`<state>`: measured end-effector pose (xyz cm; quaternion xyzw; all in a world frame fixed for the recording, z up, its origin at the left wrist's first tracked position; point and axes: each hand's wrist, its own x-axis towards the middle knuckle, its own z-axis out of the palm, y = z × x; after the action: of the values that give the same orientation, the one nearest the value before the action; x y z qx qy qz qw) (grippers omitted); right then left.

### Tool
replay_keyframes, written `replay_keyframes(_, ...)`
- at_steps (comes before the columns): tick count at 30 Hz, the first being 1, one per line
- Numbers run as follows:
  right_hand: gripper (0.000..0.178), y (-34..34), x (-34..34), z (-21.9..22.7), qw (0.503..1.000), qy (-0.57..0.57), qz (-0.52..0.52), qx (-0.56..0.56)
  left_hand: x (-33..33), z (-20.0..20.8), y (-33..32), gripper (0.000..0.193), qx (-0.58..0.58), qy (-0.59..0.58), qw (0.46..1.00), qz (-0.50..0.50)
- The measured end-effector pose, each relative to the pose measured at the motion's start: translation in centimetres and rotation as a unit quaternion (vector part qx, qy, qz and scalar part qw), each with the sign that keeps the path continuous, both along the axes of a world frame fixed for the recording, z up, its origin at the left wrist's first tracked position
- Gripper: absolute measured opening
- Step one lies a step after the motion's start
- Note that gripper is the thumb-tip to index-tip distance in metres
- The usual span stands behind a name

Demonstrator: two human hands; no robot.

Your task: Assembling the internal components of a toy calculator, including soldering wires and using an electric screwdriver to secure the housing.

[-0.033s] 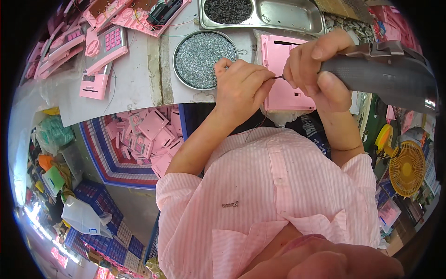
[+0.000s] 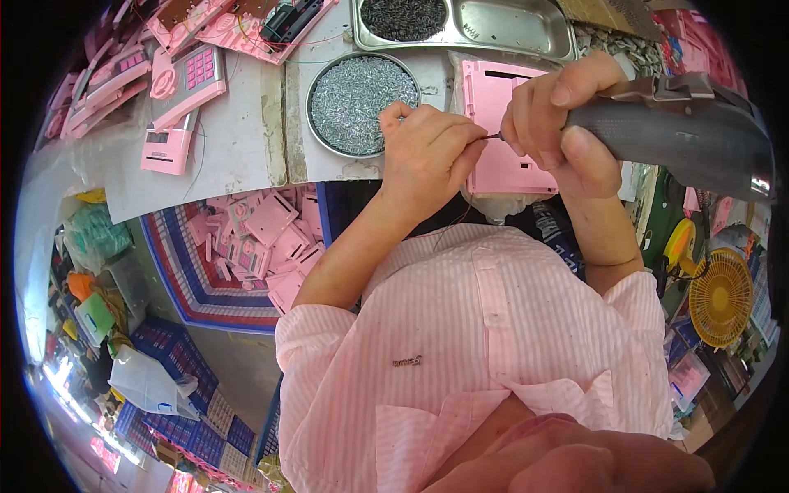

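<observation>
My right hand is wrapped round a dark grey electric screwdriver, which lies nearly level with its thin bit pointing left. At the tip of that bit, my left hand is closed in a pinch; whatever sits between its thumb and forefinger is too small or hidden to make out. Both hands are over a pink plastic housing, partly covered by my right hand, on clear plastic film. Beside my left hand stands a round metal dish full of small silver screws.
A steel tray with dark screws stands at the back. Pink phone-like parts are piled on the table at left. Below its edge, a striped bag holds many pink pieces. A yellow fan is at right.
</observation>
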<state>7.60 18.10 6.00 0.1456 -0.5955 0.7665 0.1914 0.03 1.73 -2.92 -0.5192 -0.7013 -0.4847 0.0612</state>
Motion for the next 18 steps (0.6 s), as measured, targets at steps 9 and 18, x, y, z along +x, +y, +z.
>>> replay_keyframes(9,0.029,-2.3,2.8,-2.1,0.998,0.018,0.024,-0.058,0.0,1.8,-3.0,0.039,-0.041,-0.070,0.997,-0.011)
replay_keyframes(18,0.018,-3.5,5.2,-3.9,0.986,-0.052,-0.007,0.157,-0.6,0.1,-1.9,0.038,-0.047,-0.061,0.997,0.017)
